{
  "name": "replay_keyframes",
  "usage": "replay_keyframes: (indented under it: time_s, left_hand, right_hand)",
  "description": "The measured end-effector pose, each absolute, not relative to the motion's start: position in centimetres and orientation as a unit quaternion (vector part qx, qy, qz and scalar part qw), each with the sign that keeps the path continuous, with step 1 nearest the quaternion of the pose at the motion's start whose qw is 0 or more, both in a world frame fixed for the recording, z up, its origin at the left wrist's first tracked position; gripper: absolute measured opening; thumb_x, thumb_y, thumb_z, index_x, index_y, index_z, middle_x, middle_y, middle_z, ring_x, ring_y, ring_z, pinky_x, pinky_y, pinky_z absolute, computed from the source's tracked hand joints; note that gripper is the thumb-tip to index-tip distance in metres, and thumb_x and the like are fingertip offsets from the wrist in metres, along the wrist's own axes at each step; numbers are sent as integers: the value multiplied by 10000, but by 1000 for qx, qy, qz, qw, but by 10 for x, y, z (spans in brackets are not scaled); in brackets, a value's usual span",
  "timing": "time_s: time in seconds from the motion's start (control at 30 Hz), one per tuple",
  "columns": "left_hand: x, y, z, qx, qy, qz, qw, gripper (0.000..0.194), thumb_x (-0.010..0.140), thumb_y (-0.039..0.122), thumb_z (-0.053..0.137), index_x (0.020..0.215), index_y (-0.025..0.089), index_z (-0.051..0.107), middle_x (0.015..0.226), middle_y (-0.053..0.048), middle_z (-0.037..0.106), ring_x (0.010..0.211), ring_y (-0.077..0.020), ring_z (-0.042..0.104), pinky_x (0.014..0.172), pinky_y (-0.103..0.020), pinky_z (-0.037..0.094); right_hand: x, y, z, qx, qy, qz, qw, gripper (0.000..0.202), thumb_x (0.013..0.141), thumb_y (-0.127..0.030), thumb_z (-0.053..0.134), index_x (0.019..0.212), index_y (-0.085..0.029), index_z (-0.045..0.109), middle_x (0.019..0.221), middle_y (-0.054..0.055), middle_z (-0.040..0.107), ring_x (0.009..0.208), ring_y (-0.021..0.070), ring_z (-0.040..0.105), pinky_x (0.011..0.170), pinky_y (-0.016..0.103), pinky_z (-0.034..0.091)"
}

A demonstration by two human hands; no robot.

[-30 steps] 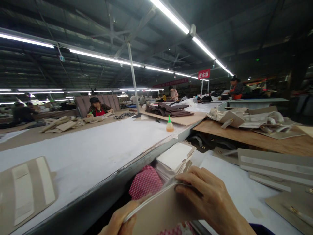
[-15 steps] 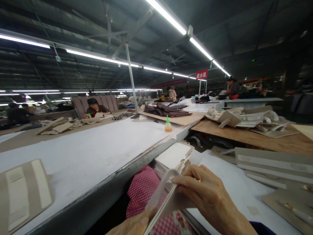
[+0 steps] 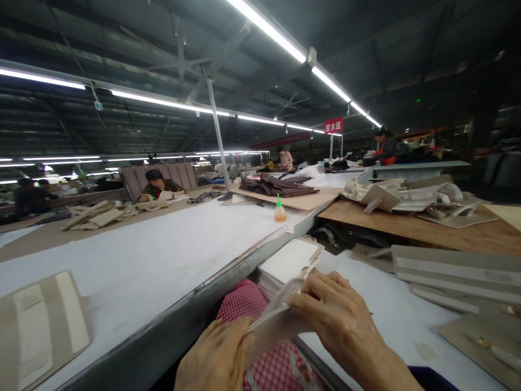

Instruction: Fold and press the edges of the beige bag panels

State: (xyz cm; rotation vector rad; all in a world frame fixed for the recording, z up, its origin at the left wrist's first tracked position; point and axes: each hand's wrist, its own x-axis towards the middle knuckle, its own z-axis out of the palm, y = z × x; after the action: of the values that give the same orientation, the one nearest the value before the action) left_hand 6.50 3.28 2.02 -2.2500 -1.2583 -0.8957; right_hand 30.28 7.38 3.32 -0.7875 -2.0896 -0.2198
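Observation:
A beige panel [image 3: 274, 329] with a pale translucent strip along its upper edge is held between my two hands, above a red checked cloth on my lap. My left hand [image 3: 215, 353] is closed on its near end, at the bottom centre. At the far end my right hand [image 3: 342, 315] pinches the panel and strip. Just beyond the fingers lies a stack of white-faced pieces [image 3: 288, 259]. Another beige panel with white strips [image 3: 44, 326] rests on the white table [image 3: 142, 260] at the left.
Beyond the stack stands a glue bottle with a green tip [image 3: 280, 210]. Beige panels [image 3: 456, 271] lie at the right, below a wooden board [image 3: 391, 222] bearing more pieces. Dark fabric pieces [image 3: 277, 184] are further back. A person [image 3: 158, 187] works across the table.
My left hand has risen further into view along the panel's near end. The panel is now tilted flatter, with more of its beige face showing. My right hand keeps its pinch.

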Motion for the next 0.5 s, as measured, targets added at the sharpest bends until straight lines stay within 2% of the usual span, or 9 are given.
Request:
replay_keyframes:
  time_s: [0.07, 0.17, 0.23, 0.3, 0.4, 0.5]
  left_hand:
    - [81, 32, 30, -816, -450, -293, 216, 312, 843, 80, 421, 845, 209, 705, 751, -15, 795, 631, -232, 767, 559, -358, 653]
    - [103, 33, 35, -830, -464, -260, 165, 326, 724, 40, 462, 852, 222, 701, 717, 17, 784, 580, -228, 757, 449, -324, 603]
    - [112, 37, 31, -817, -491, -256, 158, 333, 766, 38, 444, 859, 221, 706, 636, 32, 756, 506, -241, 734, 385, -339, 548]
    - [114, 42, 24, -787, -530, -272, 161, 342, 842, 58, 402, 782, 232, 691, 552, 29, 714, 445, -261, 701, 360, -366, 502]
    - [107, 48, 14, -761, -553, -295, 167, 323, 912, 119, 407, 802, 247, 683, 591, 22, 734, 486, -259, 714, 414, -359, 522]
    - [92, 48, 9, -763, -557, -281, 171, 281, 941, 147, 432, 877, 285, 668, 655, 62, 752, 547, -230, 734, 464, -331, 544]
  right_hand:
    - [302, 72, 32, -307, -843, -88, 432, 396, 1073, -262, 325, 860, -229, 657, 762, 21, 600, 697, 190, 480, 698, 347, 293]
    - [302, 71, 30, -291, -856, -94, 416, 443, 1078, -350, 274, 888, -232, 656, 780, 30, 615, 723, 202, 489, 704, 357, 298]
    - [303, 70, 30, -288, -862, -103, 404, 409, 1078, -322, 295, 911, -227, 656, 793, 30, 634, 736, 200, 513, 712, 359, 310]
    - [305, 70, 32, -281, -865, -115, 400, 294, 1066, -234, 366, 1010, -217, 654, 819, 25, 670, 743, 192, 554, 710, 350, 331]
    - [310, 70, 36, -260, -873, -100, 400, 191, 1033, -168, 458, 1127, -202, 621, 849, 16, 717, 703, 170, 606, 660, 318, 377]
    - [317, 69, 40, -242, -874, -57, 417, 141, 1013, -189, 515, 1122, -214, 601, 822, 0, 726, 661, 153, 640, 610, 277, 430]
